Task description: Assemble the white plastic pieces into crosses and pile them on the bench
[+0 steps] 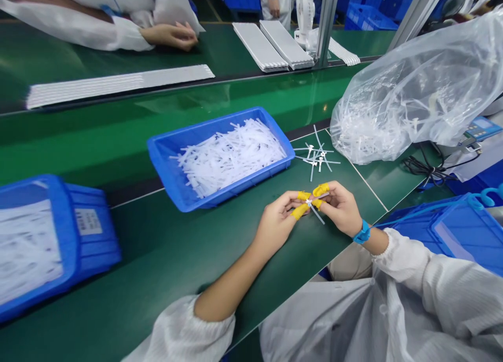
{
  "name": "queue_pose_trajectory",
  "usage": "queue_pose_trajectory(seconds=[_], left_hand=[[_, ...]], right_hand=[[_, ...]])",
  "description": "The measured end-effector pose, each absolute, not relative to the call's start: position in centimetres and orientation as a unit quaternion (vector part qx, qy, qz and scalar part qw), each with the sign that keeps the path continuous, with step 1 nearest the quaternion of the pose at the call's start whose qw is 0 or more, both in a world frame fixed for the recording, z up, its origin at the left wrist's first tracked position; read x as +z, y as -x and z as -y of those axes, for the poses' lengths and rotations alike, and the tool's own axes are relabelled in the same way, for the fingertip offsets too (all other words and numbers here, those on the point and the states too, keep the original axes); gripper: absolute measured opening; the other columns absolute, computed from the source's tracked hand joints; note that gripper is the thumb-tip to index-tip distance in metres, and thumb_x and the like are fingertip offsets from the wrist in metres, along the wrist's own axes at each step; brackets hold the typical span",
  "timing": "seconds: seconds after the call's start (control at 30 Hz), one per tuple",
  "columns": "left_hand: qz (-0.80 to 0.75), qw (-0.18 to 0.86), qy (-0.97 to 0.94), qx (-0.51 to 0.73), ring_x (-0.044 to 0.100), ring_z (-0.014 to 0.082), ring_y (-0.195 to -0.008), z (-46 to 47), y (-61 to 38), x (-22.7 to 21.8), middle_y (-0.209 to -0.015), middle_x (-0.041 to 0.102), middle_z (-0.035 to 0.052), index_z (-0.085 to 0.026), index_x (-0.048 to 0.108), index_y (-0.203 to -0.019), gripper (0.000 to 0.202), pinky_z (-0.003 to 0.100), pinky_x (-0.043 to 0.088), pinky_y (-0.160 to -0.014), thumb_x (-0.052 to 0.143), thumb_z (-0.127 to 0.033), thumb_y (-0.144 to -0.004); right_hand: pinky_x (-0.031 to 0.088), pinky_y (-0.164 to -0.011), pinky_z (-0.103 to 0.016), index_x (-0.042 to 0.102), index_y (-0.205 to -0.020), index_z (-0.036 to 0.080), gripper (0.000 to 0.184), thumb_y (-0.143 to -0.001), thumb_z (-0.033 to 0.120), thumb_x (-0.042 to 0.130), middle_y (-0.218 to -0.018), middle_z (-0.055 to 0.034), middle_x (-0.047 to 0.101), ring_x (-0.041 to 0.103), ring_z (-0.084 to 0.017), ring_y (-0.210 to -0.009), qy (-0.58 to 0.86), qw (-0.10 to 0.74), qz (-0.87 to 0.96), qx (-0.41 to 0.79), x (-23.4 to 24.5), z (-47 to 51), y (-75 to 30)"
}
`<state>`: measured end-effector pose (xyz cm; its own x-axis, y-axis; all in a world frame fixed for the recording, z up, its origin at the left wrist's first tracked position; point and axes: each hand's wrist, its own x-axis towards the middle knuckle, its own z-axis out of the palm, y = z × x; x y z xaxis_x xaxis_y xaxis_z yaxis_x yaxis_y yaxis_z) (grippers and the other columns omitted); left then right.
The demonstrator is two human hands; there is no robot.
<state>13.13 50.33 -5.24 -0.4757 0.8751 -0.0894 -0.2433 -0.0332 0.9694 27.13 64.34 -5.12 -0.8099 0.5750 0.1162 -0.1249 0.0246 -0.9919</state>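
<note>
My left hand [280,218] and my right hand [341,207] meet above the green table [165,247], both with yellow finger cots on thumb and forefinger. Together they pinch one small white plastic strip piece [314,207], which sticks out between the fingertips. A blue wrist strap sits on my right wrist. A few loose white pieces [316,155] lie on the table just beyond my hands. Further left, a blue tray [173,147] holds a heap of the same white pieces.
A big clear plastic bag [416,84] of white pieces rests at the right. Blue bins stand at the left [58,236] and lower right [463,231]. White flat bars [118,83] lie on the conveyor. Another person's hands [173,36] rest across it.
</note>
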Motion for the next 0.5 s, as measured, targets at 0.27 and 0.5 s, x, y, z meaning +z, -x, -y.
queue_pose_trajectory(seconds=[0.27, 0.5], left_hand=[[-0.577, 0.327, -0.335, 0.669, 0.075, 0.0216, -0.095, -50.06, -12.97, -4.97, -0.1, 0.081, 0.0071, -0.023, 0.084, -0.093, 0.023, 0.034, 0.064, -0.087, 0.089, -0.044, -0.087], [-0.594, 0.257, -0.385, 0.658, 0.074, 0.0206, -0.093, -49.63, -12.66, -4.48, -0.101, 0.08, 0.0071, -0.026, 0.085, -0.09, 0.013, 0.033, 0.062, -0.085, 0.082, -0.038, -0.095]], right_hand=[[0.07, -0.088, -0.04, 0.07, -0.111, 0.025, 0.035, -0.093, 0.05, 0.087, -0.104, -0.0072, 0.08, 0.08, -0.022, -0.095, 0.151, 0.251, 0.666, 0.686, -5.04, -64.38, -27.27], [0.068, -0.096, -0.042, 0.071, -0.112, 0.025, 0.033, -0.094, 0.048, 0.086, -0.106, -0.0074, 0.081, 0.08, -0.023, -0.1, 0.145, 0.252, 0.667, 0.686, -4.9, -64.44, -27.24]])
